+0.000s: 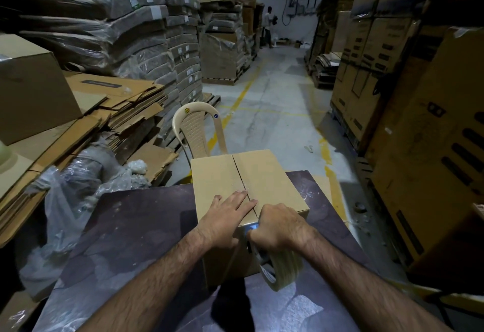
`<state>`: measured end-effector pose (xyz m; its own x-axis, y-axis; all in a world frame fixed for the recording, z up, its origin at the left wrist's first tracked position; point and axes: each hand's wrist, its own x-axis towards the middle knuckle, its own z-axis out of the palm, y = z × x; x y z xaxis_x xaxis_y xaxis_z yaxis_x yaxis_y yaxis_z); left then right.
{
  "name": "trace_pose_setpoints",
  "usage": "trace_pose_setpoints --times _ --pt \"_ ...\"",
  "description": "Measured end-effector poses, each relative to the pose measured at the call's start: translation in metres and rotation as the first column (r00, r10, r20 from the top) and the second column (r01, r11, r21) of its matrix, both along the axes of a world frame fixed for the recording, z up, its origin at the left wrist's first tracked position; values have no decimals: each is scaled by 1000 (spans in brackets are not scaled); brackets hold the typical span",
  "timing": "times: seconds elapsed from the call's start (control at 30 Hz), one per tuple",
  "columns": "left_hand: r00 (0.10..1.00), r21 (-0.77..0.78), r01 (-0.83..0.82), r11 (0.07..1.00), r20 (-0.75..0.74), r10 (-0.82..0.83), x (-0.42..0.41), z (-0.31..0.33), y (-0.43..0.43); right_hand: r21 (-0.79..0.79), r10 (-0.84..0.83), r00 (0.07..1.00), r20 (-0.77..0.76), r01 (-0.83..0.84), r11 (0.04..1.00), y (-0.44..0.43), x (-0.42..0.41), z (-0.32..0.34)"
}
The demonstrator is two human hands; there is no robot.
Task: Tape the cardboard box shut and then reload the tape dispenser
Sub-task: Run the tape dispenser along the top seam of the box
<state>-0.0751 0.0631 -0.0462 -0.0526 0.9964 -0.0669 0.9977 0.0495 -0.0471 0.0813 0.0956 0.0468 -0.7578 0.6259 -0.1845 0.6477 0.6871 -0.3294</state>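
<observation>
A closed cardboard box (264, 174) stands on a dark table (136, 232), its two top flaps meeting at a centre seam with clear tape along it. My left hand (227, 216) lies flat, fingers spread, on the near part of the box top beside the seam. My right hand (280, 226) is closed around the tape dispenser (277, 266) at the box's near top edge. The dispenser's roll of clear tape hangs below my hand against the box's front face. The dispenser's handle is mostly hidden by my fingers.
A beige plastic chair (196, 127) stands just behind the box. Flattened cartons (110, 111) and plastic wrap (78, 182) pile up at left. Stacked cartons (419, 95) line the right. A concrete aisle runs ahead, with a person (267, 26) far away.
</observation>
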Motion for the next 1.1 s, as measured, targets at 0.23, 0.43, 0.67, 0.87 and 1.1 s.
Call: trace_pose_setpoints --times 0.23,0.43,0.67,0.87,1.1 --pt "1000 -2 7 1000 -5 -7 -3 -1 2 47 -41 999 26 39 998 -4 -3 -3" --pt "1000 -31 -9 999 23 9 -1 4 0 57 -112 994 11 112 992 -13 11 -20" --pt "1000 42 -18 999 20 17 0 5 -8 -232 -108 938 329 191 954 -50 53 -120" --pt "1000 34 -16 999 6 16 0 6 -6 -43 -269 955 123 276 960 -37 62 -111" --pt "1000 25 -23 999 -8 23 2 6 -7 -15 -318 948 14 318 948 -25 72 -116"
